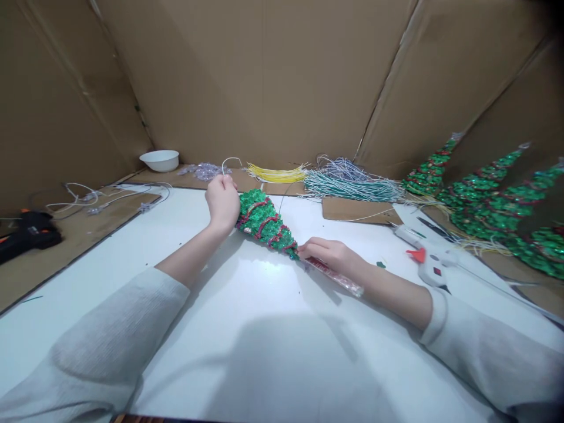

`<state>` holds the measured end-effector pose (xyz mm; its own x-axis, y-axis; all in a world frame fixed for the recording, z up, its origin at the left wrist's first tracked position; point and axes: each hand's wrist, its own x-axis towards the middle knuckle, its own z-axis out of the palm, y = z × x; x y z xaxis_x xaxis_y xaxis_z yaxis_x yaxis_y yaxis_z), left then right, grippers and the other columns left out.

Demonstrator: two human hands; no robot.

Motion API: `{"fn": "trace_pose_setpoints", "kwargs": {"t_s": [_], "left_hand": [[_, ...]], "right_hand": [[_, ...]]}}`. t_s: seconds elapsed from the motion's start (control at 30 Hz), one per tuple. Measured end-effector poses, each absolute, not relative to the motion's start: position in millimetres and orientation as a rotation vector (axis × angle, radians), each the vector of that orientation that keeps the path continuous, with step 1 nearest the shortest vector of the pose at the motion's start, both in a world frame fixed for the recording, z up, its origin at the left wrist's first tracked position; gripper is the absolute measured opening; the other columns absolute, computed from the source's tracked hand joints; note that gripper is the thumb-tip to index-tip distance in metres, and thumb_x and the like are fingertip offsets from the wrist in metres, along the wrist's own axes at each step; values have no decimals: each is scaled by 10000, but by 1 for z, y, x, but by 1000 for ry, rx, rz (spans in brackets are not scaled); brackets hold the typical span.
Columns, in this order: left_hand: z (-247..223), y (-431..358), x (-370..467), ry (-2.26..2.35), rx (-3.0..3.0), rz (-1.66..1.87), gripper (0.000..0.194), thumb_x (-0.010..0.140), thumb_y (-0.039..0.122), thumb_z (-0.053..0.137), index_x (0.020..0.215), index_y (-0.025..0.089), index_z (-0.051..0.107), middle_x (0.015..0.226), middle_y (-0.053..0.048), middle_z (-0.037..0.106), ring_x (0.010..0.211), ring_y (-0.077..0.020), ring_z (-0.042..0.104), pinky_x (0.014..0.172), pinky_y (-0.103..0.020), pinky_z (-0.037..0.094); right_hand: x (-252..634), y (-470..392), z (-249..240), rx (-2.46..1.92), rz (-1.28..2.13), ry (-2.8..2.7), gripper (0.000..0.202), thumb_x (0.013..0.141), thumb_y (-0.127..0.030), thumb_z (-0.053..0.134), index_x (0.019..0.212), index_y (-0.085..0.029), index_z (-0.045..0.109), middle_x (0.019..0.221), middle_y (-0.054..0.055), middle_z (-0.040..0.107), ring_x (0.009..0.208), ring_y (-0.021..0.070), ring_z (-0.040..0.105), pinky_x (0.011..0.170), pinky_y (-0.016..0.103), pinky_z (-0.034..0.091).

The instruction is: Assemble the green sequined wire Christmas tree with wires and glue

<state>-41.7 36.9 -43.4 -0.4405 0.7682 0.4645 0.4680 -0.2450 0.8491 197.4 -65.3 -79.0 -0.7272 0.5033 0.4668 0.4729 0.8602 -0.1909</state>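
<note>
A small green tinsel tree [267, 223] with red garland lies tilted above the white table, its wide base toward the upper left and its tip toward the lower right. My left hand [222, 202] is closed at the base end, and a white wire loop [231, 160] rises above its fingers. At the tip, my right hand [328, 255] is pinched closed. Under that hand runs a clear, red-marked plastic strip or packet [339, 279], reaching toward the wrist. What exactly the right fingertips hold is hidden.
Yellow wires [277, 173], green and white wires [352, 187] and a white bowl [161, 160] line the back. A black glue gun [30, 234] lies left. Several finished trees [432, 167] stand right, near a white power strip [432, 270]. Cardboard walls [264, 76] enclose the table [211, 335].
</note>
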Motion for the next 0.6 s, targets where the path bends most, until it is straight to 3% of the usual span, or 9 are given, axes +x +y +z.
{"fn": "trace_pose_setpoints", "kwargs": {"t_s": [0.33,0.6], "left_hand": [[-53,37,-38,1763,1329,1864,308,868,214,386,567,196,449,553,19,443,578,-148,433,577,-280,290],[-48,44,-39,1687,1139,1665,310,857,174,424,547,179,436,507,43,362,492,-116,354,523,-261,279]], "right_hand": [[195,-66,-79,-732,155,-2472,107,848,-84,472,852,-152,555,829,55,597,738,120,598,667,214,468],[193,-68,-77,-748,135,-2494,122,864,-109,444,844,-163,551,824,53,593,737,120,594,656,211,461]]}}
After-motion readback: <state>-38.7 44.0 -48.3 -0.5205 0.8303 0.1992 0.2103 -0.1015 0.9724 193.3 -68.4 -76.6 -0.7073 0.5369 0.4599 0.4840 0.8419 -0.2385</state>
